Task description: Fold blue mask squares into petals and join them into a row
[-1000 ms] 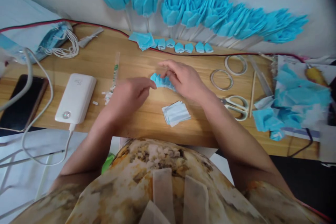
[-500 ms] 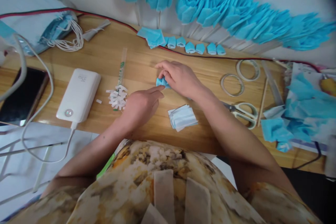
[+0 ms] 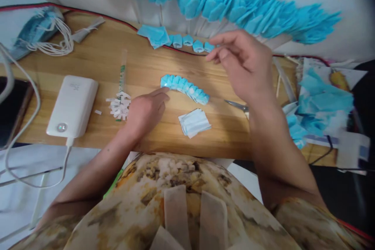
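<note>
A curved strip of folded blue petals (image 3: 184, 86) lies on the wooden table (image 3: 96, 62). My left hand (image 3: 145, 109) rests on the table with its index finger touching the strip's left end; the other fingers are curled under. My right hand (image 3: 243, 62) hovers above the table to the right of the strip, fingers loosely apart and holding nothing. A small stack of pale folded mask pieces (image 3: 194, 122) lies just in front of the strip. A row of small blue rolled pieces (image 3: 187, 42) sits near the wall.
Blue fabric flowers (image 3: 234, 6) lean against the wall. A white power bank (image 3: 72, 105) with cable, white scraps (image 3: 118, 105) and a thin stick (image 3: 122, 71) lie to the left. Scissors (image 3: 237, 104) peek out under my right wrist. Blue scraps (image 3: 319, 101) are heaped at right.
My right hand has let go of the blue strip and lifted up to the right. The strip now lies stretched out on the table with my left index finger at its end.
</note>
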Motion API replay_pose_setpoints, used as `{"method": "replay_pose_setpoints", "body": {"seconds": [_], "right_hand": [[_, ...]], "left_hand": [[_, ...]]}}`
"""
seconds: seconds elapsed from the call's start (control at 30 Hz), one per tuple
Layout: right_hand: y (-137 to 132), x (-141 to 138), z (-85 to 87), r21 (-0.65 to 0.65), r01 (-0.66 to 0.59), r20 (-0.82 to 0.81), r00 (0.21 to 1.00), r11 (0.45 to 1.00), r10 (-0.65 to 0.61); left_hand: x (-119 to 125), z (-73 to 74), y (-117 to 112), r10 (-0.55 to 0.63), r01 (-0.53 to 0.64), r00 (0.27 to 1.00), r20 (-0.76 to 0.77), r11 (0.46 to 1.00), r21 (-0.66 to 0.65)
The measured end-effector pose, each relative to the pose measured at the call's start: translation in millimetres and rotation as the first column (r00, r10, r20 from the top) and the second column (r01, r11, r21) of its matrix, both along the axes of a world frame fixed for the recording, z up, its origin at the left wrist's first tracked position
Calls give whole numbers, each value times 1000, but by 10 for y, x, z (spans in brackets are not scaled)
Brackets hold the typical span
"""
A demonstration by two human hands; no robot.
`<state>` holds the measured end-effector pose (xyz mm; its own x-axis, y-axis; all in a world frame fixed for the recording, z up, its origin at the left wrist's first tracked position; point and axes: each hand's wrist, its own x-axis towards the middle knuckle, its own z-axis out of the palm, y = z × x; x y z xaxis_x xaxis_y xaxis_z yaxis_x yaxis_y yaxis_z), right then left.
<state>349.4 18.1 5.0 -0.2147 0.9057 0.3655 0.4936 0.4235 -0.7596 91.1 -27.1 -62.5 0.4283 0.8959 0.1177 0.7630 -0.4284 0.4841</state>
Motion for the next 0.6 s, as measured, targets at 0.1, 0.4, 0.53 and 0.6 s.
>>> {"method": "replay_pose_setpoints", "body": {"seconds": [0.1,0.4,0.53,0.6], "right_hand": [[-468,189,25,-50,58,92,994,997,-53],[-1275,378,-431,-74,99,373,925,992,-64],[-1348,348,-487,-53,7,382,924,999,14],[-1336,332,-496,-43,2,393,919,999,15]], "left_hand": [[6,-27,-1,14,-17,996,88,999,29],[57,58,-71,-53,-17,943,328,979,205],[148,155,-97,-146,135,945,293,989,59],[207,192,-102,-160,172,960,229,984,-35]]}}
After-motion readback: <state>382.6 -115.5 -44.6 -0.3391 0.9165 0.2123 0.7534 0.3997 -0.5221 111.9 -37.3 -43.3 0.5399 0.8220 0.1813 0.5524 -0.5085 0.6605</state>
